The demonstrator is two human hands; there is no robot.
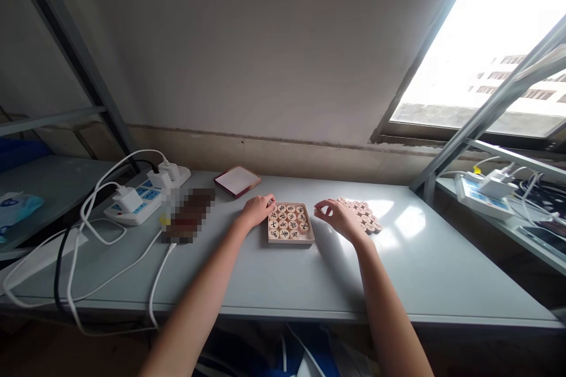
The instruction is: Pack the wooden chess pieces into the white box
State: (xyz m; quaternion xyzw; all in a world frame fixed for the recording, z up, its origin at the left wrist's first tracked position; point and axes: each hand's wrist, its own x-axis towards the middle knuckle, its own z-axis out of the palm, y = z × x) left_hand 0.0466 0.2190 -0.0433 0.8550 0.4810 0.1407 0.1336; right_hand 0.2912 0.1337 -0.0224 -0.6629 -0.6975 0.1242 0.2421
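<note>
A shallow, light-coloured box [290, 242] lies open on the grey table, with several round wooden pieces [292, 225] marked with dark characters inside it. There is a gap at the box's near right corner. My left hand [257, 211] is closed at the box's far left corner, its fingertips against the edge. To the right of the box, my right hand [340, 217] pinches a small round piece [318, 211] above the table. Beyond and beside that hand, more round pieces [363, 216] lie in a cluster, partly hidden by it.
A box lid [238, 181] lies behind my left hand. Power strips stand at the left [144, 194] and right [481, 195], with white cables trailing over the left of the table [398, 283]. A blurred brown object [190, 215] lies left of my left forearm.
</note>
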